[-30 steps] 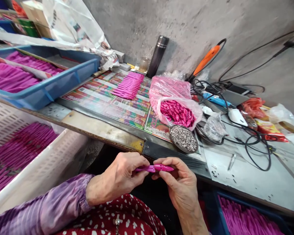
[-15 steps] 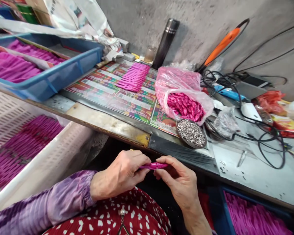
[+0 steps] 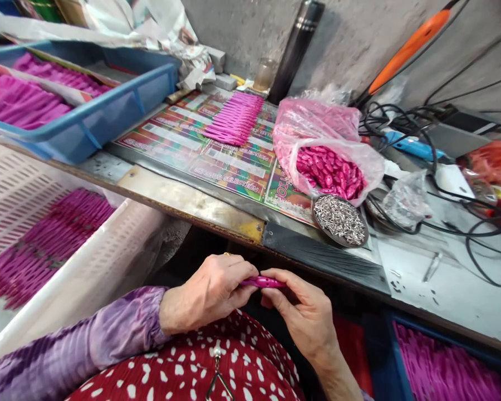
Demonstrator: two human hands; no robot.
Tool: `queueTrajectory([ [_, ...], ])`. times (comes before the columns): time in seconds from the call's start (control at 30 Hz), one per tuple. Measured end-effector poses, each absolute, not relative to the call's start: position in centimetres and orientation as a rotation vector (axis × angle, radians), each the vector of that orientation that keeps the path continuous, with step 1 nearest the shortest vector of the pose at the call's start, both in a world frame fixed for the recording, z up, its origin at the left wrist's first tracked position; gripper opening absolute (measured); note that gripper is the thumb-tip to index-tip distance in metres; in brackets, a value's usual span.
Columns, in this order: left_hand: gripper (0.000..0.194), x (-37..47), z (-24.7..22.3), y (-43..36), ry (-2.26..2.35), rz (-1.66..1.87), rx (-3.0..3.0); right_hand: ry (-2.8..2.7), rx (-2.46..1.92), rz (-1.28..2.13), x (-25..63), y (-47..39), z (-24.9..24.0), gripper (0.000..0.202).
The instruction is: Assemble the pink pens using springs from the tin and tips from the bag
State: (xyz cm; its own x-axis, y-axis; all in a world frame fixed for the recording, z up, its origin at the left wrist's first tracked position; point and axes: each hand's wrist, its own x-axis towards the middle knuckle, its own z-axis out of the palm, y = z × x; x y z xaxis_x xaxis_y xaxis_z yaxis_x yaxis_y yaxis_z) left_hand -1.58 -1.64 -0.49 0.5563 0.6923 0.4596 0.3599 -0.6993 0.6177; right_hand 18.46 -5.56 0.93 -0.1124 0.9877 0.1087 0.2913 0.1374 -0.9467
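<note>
The left hand [image 3: 209, 289] and right hand [image 3: 311, 317] are pinching a slim, glossy magenta plastic piece [image 3: 262, 282] between them by its ends (likely the surest hold); it is probably feeling light, stiff, slippery.

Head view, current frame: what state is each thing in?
Left hand: closed on the pink piece
Right hand: pinching its other end
Pink piece: held in both hands
Plastic bag: open
Dish: heaped with metal pins
Blue tray: uncovered, loaded
Flask: capped, standing
Orange-handled tool: on or off, cannot tell
</note>
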Motion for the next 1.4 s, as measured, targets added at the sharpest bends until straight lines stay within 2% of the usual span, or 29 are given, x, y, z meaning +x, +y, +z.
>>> queueTrajectory([
  [0.2,0.009,-1.8,-0.8,-1.9,0.816,0.997,2.338,-1.501,-1.295,1.090,18.7,-6.0,1.1,0.017],
  [0.77,0.018,-1.8,-1.0,-2.6,0.827,1.027,2.354,-1.542,-1.300,1.131,18.1,-6.5,0.4,0.008],
  [1.07,0.012,-1.9,-1.1,-2.5,0.837,0.983,2.315,-1.554,-1.268,1.093,18.1,-6.5,0.1,0.011],
  [1.23,0.006,-1.7,-1.5,-2.2,0.814,1.101,2.336,-1.596,-1.253,0.963,17.8,-6.3,0.4,0.014],
  [1.4,0.006,-1.2,-0.9,-1.0,0.791,1.167,2.335,-1.797,-1.244,0.616,19.0,-5.4,2.3,0.019],
])
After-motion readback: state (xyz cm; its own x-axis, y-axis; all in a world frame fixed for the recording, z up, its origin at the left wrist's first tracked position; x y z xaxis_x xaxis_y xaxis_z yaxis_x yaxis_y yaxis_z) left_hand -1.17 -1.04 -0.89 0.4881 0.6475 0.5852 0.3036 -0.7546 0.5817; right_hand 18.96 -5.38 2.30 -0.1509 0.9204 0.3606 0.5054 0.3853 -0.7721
